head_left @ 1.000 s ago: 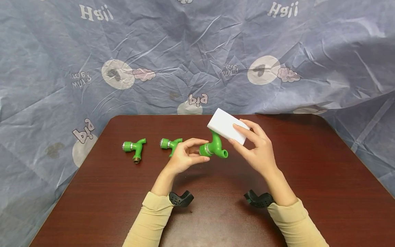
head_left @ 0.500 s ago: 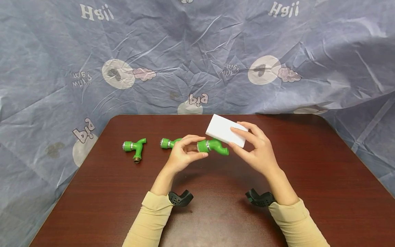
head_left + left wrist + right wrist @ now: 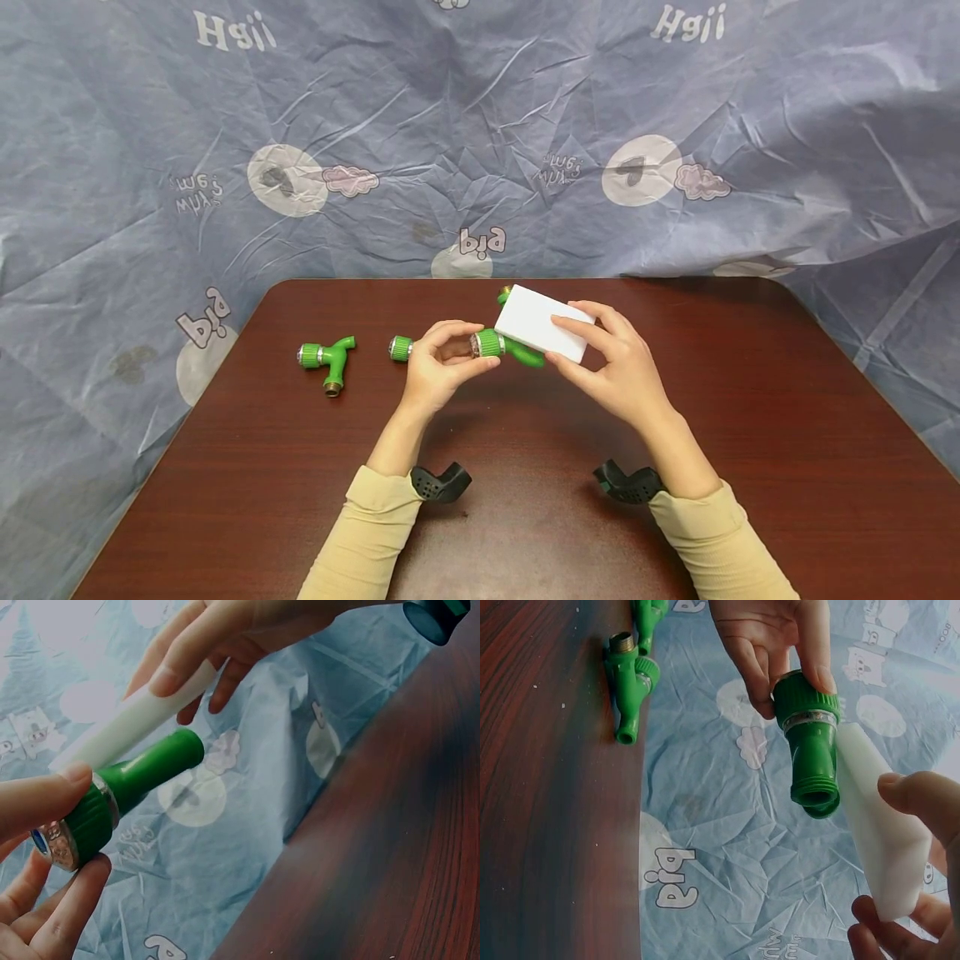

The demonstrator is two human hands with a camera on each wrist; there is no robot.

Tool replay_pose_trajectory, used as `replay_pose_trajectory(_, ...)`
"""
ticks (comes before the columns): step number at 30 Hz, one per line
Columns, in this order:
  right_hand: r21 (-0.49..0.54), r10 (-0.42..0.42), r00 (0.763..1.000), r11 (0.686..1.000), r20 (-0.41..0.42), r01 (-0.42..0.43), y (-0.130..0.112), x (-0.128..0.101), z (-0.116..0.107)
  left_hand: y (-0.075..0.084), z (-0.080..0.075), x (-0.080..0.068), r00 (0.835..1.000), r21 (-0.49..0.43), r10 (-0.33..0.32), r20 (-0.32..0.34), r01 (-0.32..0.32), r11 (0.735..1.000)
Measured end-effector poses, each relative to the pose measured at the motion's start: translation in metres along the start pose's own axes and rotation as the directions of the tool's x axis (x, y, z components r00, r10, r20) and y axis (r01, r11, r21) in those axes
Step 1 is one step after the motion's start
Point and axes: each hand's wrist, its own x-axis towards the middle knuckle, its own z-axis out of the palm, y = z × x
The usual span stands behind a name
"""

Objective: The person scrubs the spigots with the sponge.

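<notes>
My left hand (image 3: 438, 367) pinches the ribbed knob of a green tap (image 3: 491, 342) between thumb and fingers, above the table. A white sponge block (image 3: 543, 325) is held by its right part in my right hand (image 3: 622, 367), thumb on one side and fingers on the other. In the head view the sponge covers much of the tap body; the brass end peeks out beyond it. From the right wrist, the sponge (image 3: 885, 825) lies along the side of the tap (image 3: 810, 742) and appears to touch it. The left wrist view shows the tap (image 3: 150, 769) tilted, its green pipe pointing away from my fingers.
On the dark red table (image 3: 675, 533), a second green tap (image 3: 327, 358) with a brass threaded end lies at the left. Another green tap (image 3: 401, 348) lies nearer, mostly hidden behind my left hand. A wrinkled grey-blue printed cloth (image 3: 480, 133) hangs behind the table.
The held tap has turned, so its brass end now shows past the sponge. The sponge has moved left and slightly down over the tap. My left hand has shifted slightly left and up.
</notes>
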Motion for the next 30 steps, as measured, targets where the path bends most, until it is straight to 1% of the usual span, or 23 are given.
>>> replay_pose_trajectory(3, -0.016, 0.005, 1.000, 1.000, 0.017, -0.004, -0.001, 0.000, 0.001, 0.008, 0.001, -0.001, 1.000, 0.032, 0.011, -0.009, -0.011, 0.999)
replay_pose_trajectory(8, -0.077, 0.041, 0.999, 0.996, -0.007, -0.041, 0.000, -0.001, 0.002, 0.025, 0.006, -0.004, 0.999, 0.083, 0.032, 0.005, -0.032, 0.996)
replay_pose_trajectory(10, -0.080, 0.042, 0.999, 0.996, -0.001, -0.042, -0.001, -0.001, 0.004, 0.026, 0.007, -0.004, 1.000, 0.097, 0.030, 0.007, -0.030, 0.995)
replay_pose_trajectory(12, -0.069, 0.027, 1.000, 0.997, 0.009, -0.026, -0.002, -0.001, 0.005, 0.020, 0.006, -0.004, 1.000, 0.103, 0.030, -0.005, -0.030, 0.994)
replay_pose_trajectory(15, -0.058, -0.003, 1.000, 0.998, 0.016, 0.004, -0.003, -0.001, 0.007, 0.020, 0.006, -0.003, 1.000, 0.097, 0.009, -0.016, -0.008, 0.995)
replay_pose_trajectory(17, -0.067, -0.018, 1.000, 0.998, 0.008, 0.018, -0.003, -0.001, 0.008, 0.020, 0.006, -0.004, 1.000, 0.095, 0.011, -0.012, -0.010, 0.995)
replay_pose_trajectory(19, -0.088, -0.028, 1.000, 0.996, -0.002, 0.028, -0.003, -0.002, 0.009, 0.028, 0.008, -0.005, 1.000, 0.093, 0.006, 0.006, -0.007, 0.996)
replay_pose_trajectory(23, -0.127, -0.059, 0.998, 0.990, -0.014, 0.057, -0.002, -0.003, 0.012, 0.029, 0.010, -0.006, 0.999, 0.102, 0.022, 0.039, -0.026, 0.994)
replay_pose_trajectory(26, -0.155, -0.080, 0.997, 0.985, -0.023, 0.076, -0.002, -0.003, 0.014, 0.029, 0.011, -0.007, 0.998, 0.108, 0.033, 0.051, -0.038, 0.993)
replay_pose_trajectory(30, -0.197, -0.079, 0.996, 0.978, -0.041, 0.070, -0.003, -0.003, 0.014, 0.029, 0.012, -0.008, 0.996, 0.121, 0.055, 0.066, -0.062, 0.991)
